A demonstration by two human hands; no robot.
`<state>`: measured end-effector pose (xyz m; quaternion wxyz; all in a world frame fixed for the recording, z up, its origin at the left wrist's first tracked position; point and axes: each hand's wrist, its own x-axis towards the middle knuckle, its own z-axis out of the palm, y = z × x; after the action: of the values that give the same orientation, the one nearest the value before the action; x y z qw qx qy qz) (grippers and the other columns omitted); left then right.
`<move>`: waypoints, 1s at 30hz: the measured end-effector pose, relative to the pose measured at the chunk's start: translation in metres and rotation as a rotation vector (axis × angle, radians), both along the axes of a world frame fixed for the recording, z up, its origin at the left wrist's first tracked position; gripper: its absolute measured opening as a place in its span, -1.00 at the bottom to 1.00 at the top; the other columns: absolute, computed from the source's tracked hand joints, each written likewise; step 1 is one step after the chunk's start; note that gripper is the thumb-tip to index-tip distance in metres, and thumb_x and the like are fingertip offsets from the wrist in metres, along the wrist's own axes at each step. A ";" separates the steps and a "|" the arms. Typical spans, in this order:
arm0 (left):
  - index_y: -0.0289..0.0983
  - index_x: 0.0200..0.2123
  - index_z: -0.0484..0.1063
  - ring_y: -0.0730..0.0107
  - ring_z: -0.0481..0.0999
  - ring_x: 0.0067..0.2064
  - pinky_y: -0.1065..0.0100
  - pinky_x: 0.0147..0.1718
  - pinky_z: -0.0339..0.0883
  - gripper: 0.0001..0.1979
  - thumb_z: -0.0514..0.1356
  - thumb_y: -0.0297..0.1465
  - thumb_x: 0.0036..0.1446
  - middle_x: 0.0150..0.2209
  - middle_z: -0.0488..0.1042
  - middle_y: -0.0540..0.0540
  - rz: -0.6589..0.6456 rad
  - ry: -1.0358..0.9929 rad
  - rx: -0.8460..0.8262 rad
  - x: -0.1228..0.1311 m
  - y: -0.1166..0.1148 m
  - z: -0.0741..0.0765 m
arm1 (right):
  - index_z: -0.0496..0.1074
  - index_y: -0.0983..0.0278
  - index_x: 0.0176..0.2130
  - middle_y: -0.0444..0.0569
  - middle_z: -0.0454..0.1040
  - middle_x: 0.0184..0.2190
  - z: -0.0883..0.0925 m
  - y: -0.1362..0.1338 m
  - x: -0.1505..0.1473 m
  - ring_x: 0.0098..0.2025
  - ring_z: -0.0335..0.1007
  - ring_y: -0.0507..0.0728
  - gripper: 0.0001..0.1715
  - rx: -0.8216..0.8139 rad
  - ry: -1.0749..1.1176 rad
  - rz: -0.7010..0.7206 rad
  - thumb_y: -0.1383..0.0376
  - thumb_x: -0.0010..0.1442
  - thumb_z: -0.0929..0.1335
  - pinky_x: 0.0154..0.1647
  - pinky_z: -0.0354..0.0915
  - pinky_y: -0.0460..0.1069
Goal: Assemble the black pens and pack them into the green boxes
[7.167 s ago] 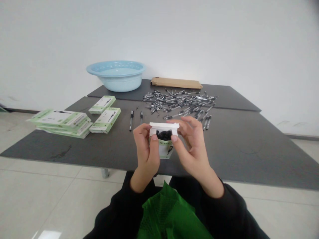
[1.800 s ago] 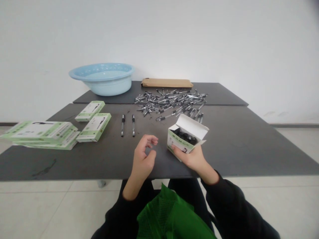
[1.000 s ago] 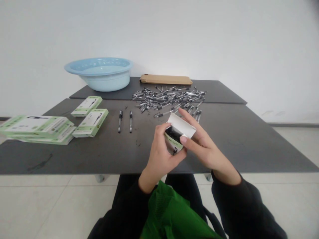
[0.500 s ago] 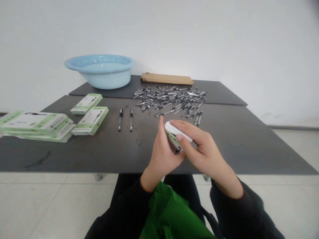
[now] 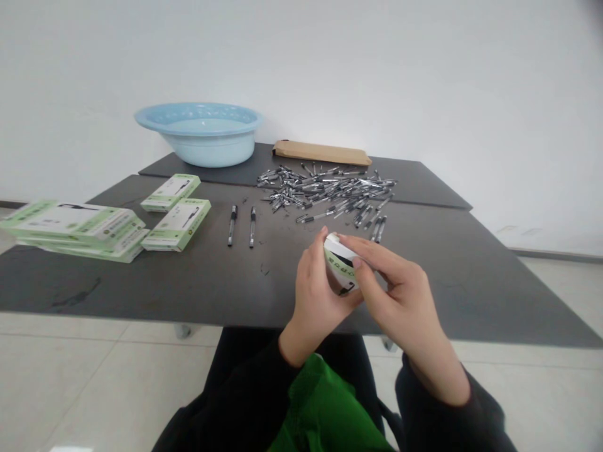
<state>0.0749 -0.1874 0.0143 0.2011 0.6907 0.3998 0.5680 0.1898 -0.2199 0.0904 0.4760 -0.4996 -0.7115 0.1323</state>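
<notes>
Between both hands, over the table's near edge, is a small white and green pen box [image 5: 340, 269]. My left hand [image 5: 316, 295] wraps round its left side and underside. On the flap at its top end, my right hand [image 5: 398, 289] has its fingers, with the thumb pressed to the front face. A dark gap shows under the white flap; what lies inside cannot be made out. Two capped pens [image 5: 252, 227] lie side by side to the left of the hands. Beyond the hands spreads a loose heap of clear and black pens [image 5: 325, 188].
At the left lie a stack of green and white boxes [image 5: 75, 229] and two single boxes [image 5: 176, 225]. A light blue basin [image 5: 207, 138] stands at the back left, with a flat brown cardboard piece [image 5: 323, 152] beside it. The dark table [image 5: 452, 276] meets a wall behind.
The box in my hands has tilted, so more of its printed front and the dark gap below the flap show. Both hands sit slightly lower and farther right in view.
</notes>
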 end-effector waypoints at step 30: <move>-0.07 0.25 0.02 0.15 0.39 0.00 0.17 -0.13 0.36 -0.32 0.28 -0.27 0.14 0.03 0.30 -0.18 -0.102 0.013 0.245 -0.012 0.012 -0.004 | 0.39 0.17 -0.04 0.08 0.48 0.01 -0.019 -0.002 -0.009 0.02 0.46 0.19 -0.73 0.154 -0.086 -0.038 0.40 0.26 0.28 -0.06 0.45 0.10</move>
<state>0.0632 -0.1751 0.0104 0.1412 0.7331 0.2931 0.5973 0.1806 -0.2220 0.0718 0.4844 -0.4802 -0.7298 0.0465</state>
